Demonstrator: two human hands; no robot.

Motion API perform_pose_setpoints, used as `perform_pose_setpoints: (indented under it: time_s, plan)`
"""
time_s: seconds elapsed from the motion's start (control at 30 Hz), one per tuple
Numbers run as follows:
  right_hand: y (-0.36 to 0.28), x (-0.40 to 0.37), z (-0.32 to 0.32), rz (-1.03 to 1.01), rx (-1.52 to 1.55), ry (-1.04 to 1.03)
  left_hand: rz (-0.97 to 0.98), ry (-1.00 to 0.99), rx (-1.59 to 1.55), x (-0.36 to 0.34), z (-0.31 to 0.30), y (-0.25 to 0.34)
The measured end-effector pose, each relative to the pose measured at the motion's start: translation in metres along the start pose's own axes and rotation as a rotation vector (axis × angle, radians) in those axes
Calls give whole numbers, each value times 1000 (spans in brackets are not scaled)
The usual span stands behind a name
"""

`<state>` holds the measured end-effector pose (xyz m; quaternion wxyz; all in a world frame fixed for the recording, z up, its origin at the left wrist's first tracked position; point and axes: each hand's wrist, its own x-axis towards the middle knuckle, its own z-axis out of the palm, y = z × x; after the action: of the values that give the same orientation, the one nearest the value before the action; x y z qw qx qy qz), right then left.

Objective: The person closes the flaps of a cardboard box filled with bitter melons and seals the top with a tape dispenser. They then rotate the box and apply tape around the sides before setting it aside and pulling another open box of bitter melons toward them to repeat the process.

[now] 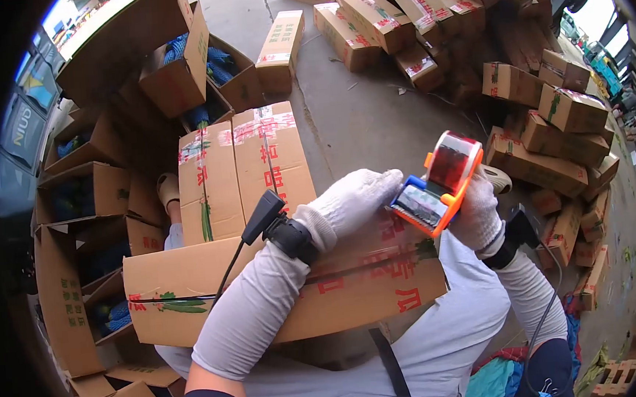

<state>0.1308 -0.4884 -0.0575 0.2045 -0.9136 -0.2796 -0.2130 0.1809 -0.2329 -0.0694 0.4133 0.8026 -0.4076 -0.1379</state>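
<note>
A long cardboard box [369, 298] with red lettering and green vegetable prints lies across my lap, its flaps closed along a dark seam. In my right hand [475, 213] is an orange and blue tape dispenser [438, 183] loaded with a roll of red-printed tape, held above the box's right end. My left hand [359, 201], in a white glove, is beside the dispenser's blue edge; its fingers are together, and whether they pinch anything is too small to tell. Two taped boxes [267, 154] lie side by side just beyond the lap box.
Open boxes [85, 192] with blue-netted contents stand on the left. Closed boxes [387, 20] are heaped at the back, with more stacked boxes [543, 146] at the right. A vehicle [26, 130] stands at the far left. Colourful cloth [492, 374] lies low at the right.
</note>
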Motion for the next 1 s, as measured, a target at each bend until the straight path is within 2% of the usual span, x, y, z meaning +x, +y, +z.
perform_pose_setpoints:
  time_s: [0.07,0.1,0.13,0.2,0.27,0.33,0.37,0.4,0.43,0.47,0.53,0.57,0.63,0.67,0.7,0.73,0.77,0.8,0.83,0.87,0.93,1.0]
  plan:
    - [-17,-61,4,480,400,188,-155,-33,-264,-16,4,15]
    - [-24,-93,0,702,554,172,31,-51,29,-30,3,24]
    - [-41,-127,3,921,683,275,201,-71,321,-50,2,32]
    - [-91,-188,24,1031,829,462,237,-108,571,-105,-1,46]
    - [-150,-225,56,1137,1031,630,196,-103,580,-157,-26,45]
    - [-201,-225,88,1202,1110,827,-162,38,673,-208,-70,25]
    - [-220,-211,90,1219,1115,818,-325,181,618,-241,-91,2]
    - [-234,-182,83,1223,1034,773,-739,135,579,-263,-113,7]
    - [-230,-167,84,1232,940,658,-769,169,640,-302,-123,-19]
    - [-222,-156,85,1242,840,544,-731,235,576,-321,-123,-9]
    - [-193,-113,101,1152,847,612,-911,184,547,-344,-103,21]
    - [-168,-86,111,1095,849,560,-933,194,438,-360,-86,30]
    - [-134,-19,136,998,897,429,-1016,9,235,-366,-59,81]
    - [-125,11,141,966,931,345,-957,-72,139,-366,-35,94]
    - [-128,34,143,952,882,256,-963,-264,80,-362,-11,99]
    - [-139,48,146,943,830,157,-889,-405,-235,-346,12,104]
    - [-148,52,143,861,658,-10,-825,-713,-90,-316,27,116]
    - [-156,52,135,774,487,-167,-655,-487,-259,-303,55,127]
    - [-169,50,112,668,498,-256,-557,-333,-166,-286,96,116]
    - [-162,38,108,612,499,-324,-365,-270,-205,-269,114,107]
    - [-156,16,73,543,420,-345,-265,-201,-85,-227,152,105]
    - [-132,-14,46,549,273,-266,-249,-133,-174,-193,153,121]
